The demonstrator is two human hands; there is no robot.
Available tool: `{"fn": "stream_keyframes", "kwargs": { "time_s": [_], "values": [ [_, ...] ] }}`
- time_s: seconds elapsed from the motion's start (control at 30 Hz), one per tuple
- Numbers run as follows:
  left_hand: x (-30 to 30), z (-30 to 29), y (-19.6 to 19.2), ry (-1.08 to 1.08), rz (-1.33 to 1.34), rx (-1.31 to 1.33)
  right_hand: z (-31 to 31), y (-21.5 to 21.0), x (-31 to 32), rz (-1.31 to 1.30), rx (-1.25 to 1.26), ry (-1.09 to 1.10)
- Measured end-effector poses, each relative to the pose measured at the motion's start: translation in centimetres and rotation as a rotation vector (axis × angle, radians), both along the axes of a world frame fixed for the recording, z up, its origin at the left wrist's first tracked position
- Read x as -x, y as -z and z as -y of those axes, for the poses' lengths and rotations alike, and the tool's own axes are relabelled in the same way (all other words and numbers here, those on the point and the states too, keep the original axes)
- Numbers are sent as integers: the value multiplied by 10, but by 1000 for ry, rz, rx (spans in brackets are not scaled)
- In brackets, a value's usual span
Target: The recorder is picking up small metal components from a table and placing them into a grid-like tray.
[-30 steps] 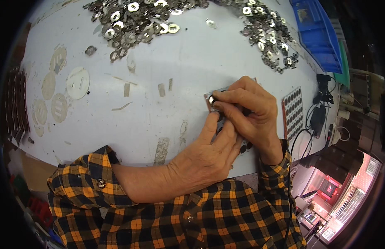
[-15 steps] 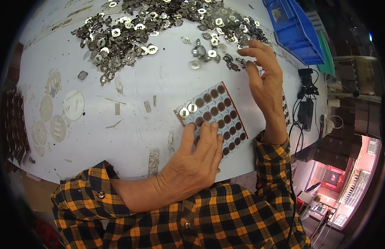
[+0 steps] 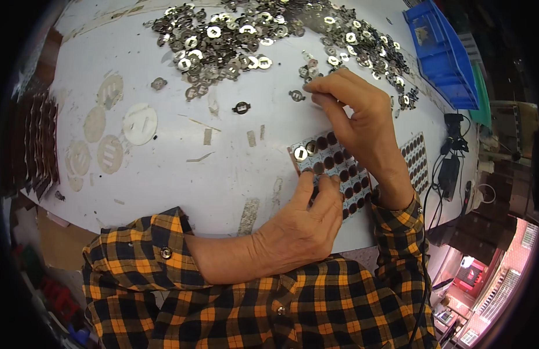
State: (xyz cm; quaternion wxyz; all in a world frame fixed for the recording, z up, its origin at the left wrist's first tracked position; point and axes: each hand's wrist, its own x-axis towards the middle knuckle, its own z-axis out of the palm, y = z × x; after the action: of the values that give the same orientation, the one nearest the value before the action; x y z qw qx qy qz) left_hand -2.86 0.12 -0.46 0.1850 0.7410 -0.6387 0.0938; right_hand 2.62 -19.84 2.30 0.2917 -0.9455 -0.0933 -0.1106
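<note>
My left hand (image 3: 310, 218) rests its bent, parted fingers on a panel of small circuit boards (image 3: 349, 200), light blue with rows of dark round spots. Two shiny round metal clips (image 3: 300, 153) sit on the panel's upper left corner. Above it reaches my right hand (image 3: 362, 113), thumb and forefinger slightly apart at the edge of a loose metal clip (image 3: 296, 95). Whether they touch it is hard to tell. Another dark clip (image 3: 241, 107) lies alone to the left. Part of the panel is hidden under both hands.
A large heap of metal clips (image 3: 223, 43) spreads across the far side. To the right are a blue bin (image 3: 441, 55), a second panel (image 3: 416, 163) and black cables with an adapter (image 3: 449, 174). Stacked brown sheets (image 3: 37, 145) stand at left; a white disc (image 3: 140, 124) lies nearby.
The view has shifted left. My right hand has come left and down from beside the heap to a loose clip. A separate clip now lies further left. My left hand stays on the panel.
</note>
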Motion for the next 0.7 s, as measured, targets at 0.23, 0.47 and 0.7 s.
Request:
{"fn": "stream_keyframes", "kwargs": {
  "time_s": [0.23, 0.47, 0.7],
  "values": [
    [3, 2, 5, -17, -3, 49, -8, 5, -13, 148, 298, -144],
    [3, 3, 8, -22, 30, 111, -15, 3, -13, -62, 204, -120],
    [3, 0, 5, -21, 2, 50, 3, -20, -4, -61, -6, -60]
  ]
}}
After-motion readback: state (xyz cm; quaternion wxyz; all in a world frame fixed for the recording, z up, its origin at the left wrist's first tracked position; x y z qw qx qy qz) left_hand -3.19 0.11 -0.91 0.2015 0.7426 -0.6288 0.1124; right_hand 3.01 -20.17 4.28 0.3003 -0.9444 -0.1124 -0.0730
